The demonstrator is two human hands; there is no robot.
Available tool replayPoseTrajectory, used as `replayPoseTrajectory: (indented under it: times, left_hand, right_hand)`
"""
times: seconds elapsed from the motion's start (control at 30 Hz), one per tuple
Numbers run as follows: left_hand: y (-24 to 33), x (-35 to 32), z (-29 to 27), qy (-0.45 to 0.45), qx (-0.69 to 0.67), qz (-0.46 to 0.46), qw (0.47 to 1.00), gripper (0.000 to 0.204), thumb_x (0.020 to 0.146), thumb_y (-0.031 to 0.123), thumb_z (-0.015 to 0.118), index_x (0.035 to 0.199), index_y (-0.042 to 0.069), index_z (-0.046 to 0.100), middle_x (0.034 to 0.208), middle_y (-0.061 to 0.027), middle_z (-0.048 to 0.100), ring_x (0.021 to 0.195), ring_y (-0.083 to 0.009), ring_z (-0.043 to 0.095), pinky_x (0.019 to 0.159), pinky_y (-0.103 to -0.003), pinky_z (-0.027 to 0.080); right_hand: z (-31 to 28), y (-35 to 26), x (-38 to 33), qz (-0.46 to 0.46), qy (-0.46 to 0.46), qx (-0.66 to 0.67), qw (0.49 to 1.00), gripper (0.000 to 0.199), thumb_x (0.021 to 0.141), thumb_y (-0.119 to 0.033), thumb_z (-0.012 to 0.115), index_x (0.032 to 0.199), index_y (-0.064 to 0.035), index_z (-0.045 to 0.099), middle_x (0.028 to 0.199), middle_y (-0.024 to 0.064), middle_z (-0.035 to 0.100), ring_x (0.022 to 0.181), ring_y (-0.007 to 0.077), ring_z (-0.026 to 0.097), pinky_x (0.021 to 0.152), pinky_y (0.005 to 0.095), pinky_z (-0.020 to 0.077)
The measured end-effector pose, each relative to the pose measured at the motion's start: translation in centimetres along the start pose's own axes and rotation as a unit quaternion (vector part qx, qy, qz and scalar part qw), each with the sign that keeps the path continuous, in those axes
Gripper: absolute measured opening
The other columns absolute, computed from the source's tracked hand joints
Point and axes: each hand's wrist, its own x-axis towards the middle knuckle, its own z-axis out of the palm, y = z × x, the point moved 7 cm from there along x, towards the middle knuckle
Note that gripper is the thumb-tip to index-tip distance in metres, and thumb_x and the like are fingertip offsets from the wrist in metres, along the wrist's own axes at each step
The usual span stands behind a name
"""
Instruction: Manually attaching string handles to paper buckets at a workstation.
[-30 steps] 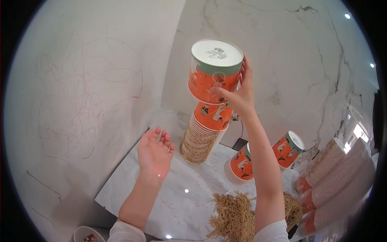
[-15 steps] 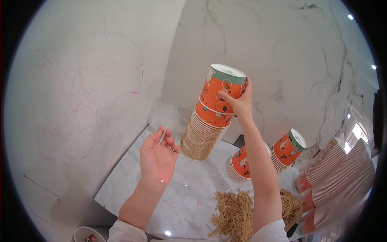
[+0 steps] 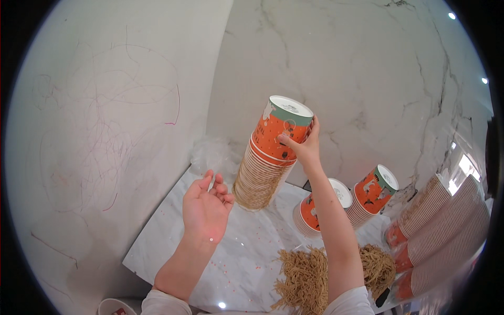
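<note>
A tall stack of upside-down orange paper cups stands on the table, with tan cord showing along its lower rims. My right hand is closed round the top paper cup, orange with a green band and a white base facing up. That cup is nested down over the stack, and a thin loop of cord shows on its side. My left hand is palm up beside the stack, fingers loosely curled and apart, holding nothing.
Two shorter stacks of cups stand to the right, partly behind my right arm. Bundles of tan cord lie near the front edge. Plastic-wrapped cup stacks lie at far right. A marble wall rises behind; a white bin sits lower left.
My right hand has moved the top cup down, so it sits further over the stack and less of the cup beneath shows. My left hand has hardly moved.
</note>
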Motion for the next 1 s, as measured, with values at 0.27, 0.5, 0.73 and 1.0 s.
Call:
replayPoseTrajectory:
  times: [0.27, 0.5, 0.73, 1.0]
  left_hand:
    - [-0.2, 0.1, 0.1, -0.002, -0.007, -0.002, 1.000, 0.017, 0.094, 0.009, 0.057, 0.111, 0.009, 0.054, 0.105, -0.0041, 0.054, 0.079, -0.0128, 0.046, 0.073, -0.029, 0.041]
    - [-0.2, 0.3, 0.1, -0.002, -0.028, -0.006, 1.000, 0.017, 0.093, 0.008, 0.056, 0.110, 0.008, 0.055, 0.104, -0.0046, 0.054, 0.079, -0.0129, 0.046, 0.073, -0.029, 0.041]
    - [-0.5, -0.1, 0.1, 0.004, -0.015, -0.012, 1.000, 0.018, 0.092, 0.008, 0.056, 0.110, 0.009, 0.055, 0.104, -0.0046, 0.055, 0.078, -0.0128, 0.046, 0.073, -0.029, 0.041]
    - [-2.1, 0.7, -0.4, 0.015, -0.002, -0.026, 1.000, 0.021, 0.091, 0.010, 0.057, 0.112, 0.010, 0.054, 0.104, -0.0044, 0.055, 0.080, -0.0134, 0.047, 0.073, -0.029, 0.041]
  right_hand:
    - [0.1, 1.2, -0.1, 0.015, -0.019, 0.011, 1.000, 0.119, 0.073, -0.015, 0.091, 0.159, -0.0045, 0.008, 0.156, 0.0167, 0.034, 0.141, 0.0259, 0.041, 0.116, 0.0398, 0.0404]
    - [0.4, 2.4, -0.2, 0.017, -0.037, 0.017, 0.999, 0.123, 0.075, -0.013, 0.089, 0.160, -0.0064, 0.001, 0.156, 0.0153, 0.036, 0.139, 0.0248, 0.043, 0.114, 0.0395, 0.0421]
    - [0.5, 2.7, -0.1, -0.021, -0.052, -0.011, 0.998, 0.122, 0.078, -0.016, 0.088, 0.161, -0.0066, -0.001, 0.155, 0.0149, 0.036, 0.138, 0.0241, 0.045, 0.112, 0.0391, 0.0427]
    - [-1.5, 0.7, -2.4, -0.096, 0.141, -0.260, 0.951, 0.110, 0.081, -0.019, 0.085, 0.160, -0.0043, 0.010, 0.153, 0.0185, 0.037, 0.139, 0.0276, 0.042, 0.111, 0.0415, 0.0410]
